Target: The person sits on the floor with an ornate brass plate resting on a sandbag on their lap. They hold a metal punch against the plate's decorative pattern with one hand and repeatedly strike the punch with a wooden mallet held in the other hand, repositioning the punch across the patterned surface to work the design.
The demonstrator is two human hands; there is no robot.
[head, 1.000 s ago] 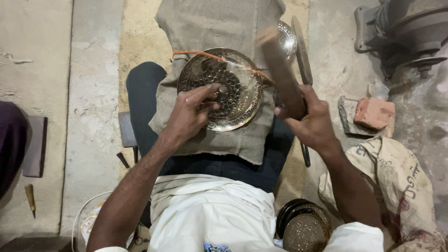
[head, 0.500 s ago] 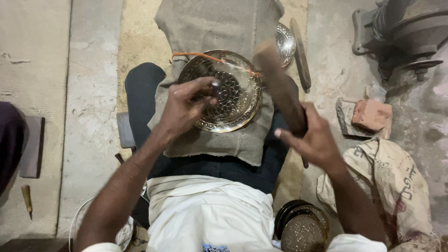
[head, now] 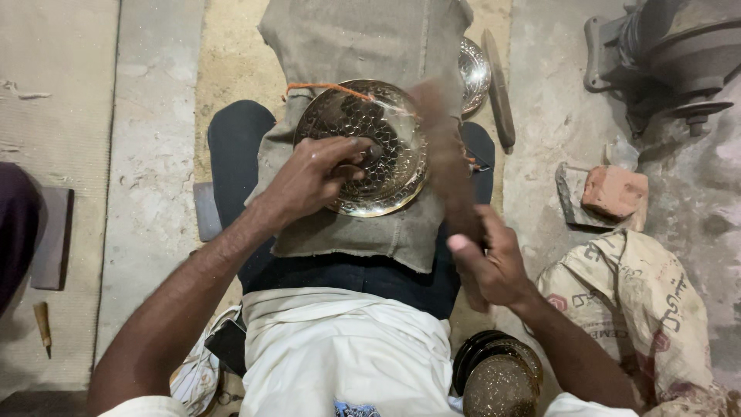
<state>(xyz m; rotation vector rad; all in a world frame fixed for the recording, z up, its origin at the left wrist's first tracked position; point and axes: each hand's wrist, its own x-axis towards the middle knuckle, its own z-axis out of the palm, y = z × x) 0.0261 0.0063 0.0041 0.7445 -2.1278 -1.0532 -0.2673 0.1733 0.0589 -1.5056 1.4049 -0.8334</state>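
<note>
Embossing step judged in hand: a patterned metal plate point(head: 363, 147) is rested on burlap cloth point(head: 363, 224) over the lap, and a small punch point(head: 363, 158) is pinched against it by closed left hand point(head: 312, 181) fingers. A blurred wooden mallet point(head: 448, 166) is gripped by right hand point(head: 494, 262), fingers closed, raised beside the plate; a square strike on the punch is likely called for next.

Metalwork workshop, embossed brass plate point(head: 363, 147), concrete floor point(head: 147, 154), probably a machine base point(head: 664, 54)

left hand point(head: 312, 179) curled; right hand point(head: 488, 261) fisted.
</note>
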